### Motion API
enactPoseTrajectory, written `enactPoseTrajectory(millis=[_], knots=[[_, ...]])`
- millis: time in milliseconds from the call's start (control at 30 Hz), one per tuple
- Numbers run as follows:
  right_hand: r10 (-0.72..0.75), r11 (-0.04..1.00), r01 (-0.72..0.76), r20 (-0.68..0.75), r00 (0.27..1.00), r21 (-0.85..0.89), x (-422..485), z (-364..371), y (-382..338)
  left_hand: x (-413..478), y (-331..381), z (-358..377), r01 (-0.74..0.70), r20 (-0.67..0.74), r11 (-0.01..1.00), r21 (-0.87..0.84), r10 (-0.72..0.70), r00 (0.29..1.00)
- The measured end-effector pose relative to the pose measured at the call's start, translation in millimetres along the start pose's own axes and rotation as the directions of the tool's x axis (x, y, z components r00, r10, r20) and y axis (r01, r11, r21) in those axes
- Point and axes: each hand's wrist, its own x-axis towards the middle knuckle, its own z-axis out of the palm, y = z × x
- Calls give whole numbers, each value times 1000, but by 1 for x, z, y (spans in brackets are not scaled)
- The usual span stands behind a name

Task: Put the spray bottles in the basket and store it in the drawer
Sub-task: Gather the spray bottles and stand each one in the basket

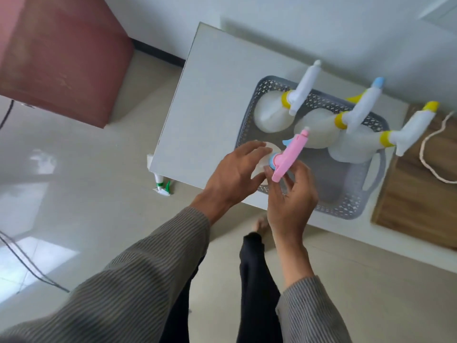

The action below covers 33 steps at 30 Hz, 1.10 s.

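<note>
Nearest, the right hand (289, 206) is pinching the back end of the pink spray head (289, 157) with its fingertips. The left hand (235, 174) is lying open, fingers spread, against the white body of that pink-topped bottle (268, 148), not closing around it. This bottle is standing in the near corner of the grey basket (371, 174).

Farther back, three more spray bottles are sitting in the basket: one with an all-white head (272, 115), one with a blue tip (319, 129) and one with a yellow tip (351, 149). The basket is resting on the white table (210, 95).

The filling step looks nearly done. Next, both hands need to let go, grab the basket and carry it to the drawer, which is not in view.
</note>
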Motion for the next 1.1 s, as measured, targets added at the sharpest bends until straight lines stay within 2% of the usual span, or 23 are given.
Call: enactPoseTrajectory(millis=[133,333,633,767,867,967,1100], knots=[[-17,999,20,75,997,-37,5,12,12,2,-14,9,43,11,999,-6,-43,999],[-31,998,36,92,995,-49,12,13,26,2,-22,19,31,-15,999,-11,-31,999],[-24,999,29,175,984,-26,14,5,26,-5,-16,17,97,-30,995,-2,-97,995],[5,994,12,152,988,-113,0,-9,24,-31,-12,8,152,-149,988,40,-145,978],[-80,966,116,156,984,-232,-18,-21,26,-59,-5,3,177,-305,978,112,-136,943],[-158,929,233,261,952,-288,-42,-32,29,-93,-1,5,227,-429,962,155,-141,892],[-200,895,352,460,865,-273,-75,-41,33,-148,-1,15,353,-492,928,116,-255,832]])
